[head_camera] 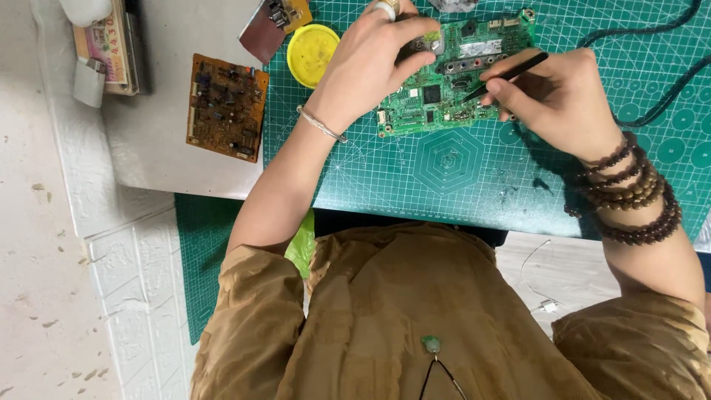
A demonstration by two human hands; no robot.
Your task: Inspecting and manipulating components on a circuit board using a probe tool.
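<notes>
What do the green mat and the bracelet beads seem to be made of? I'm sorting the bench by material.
The green mat looks like matte flexible plastic or vinyl: a dull surface printed with a fine white grid. The bracelet beads on the right hand look like polished wood or seed: dark brown, round, softly glossy.

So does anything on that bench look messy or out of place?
Slightly: dark specks and smudges dirty the green cutting mat below the green circuit board, and the brown circuit board lies askew on the grey surface.

Pink-labelled flat package (107, 46), top-left corner
</notes>
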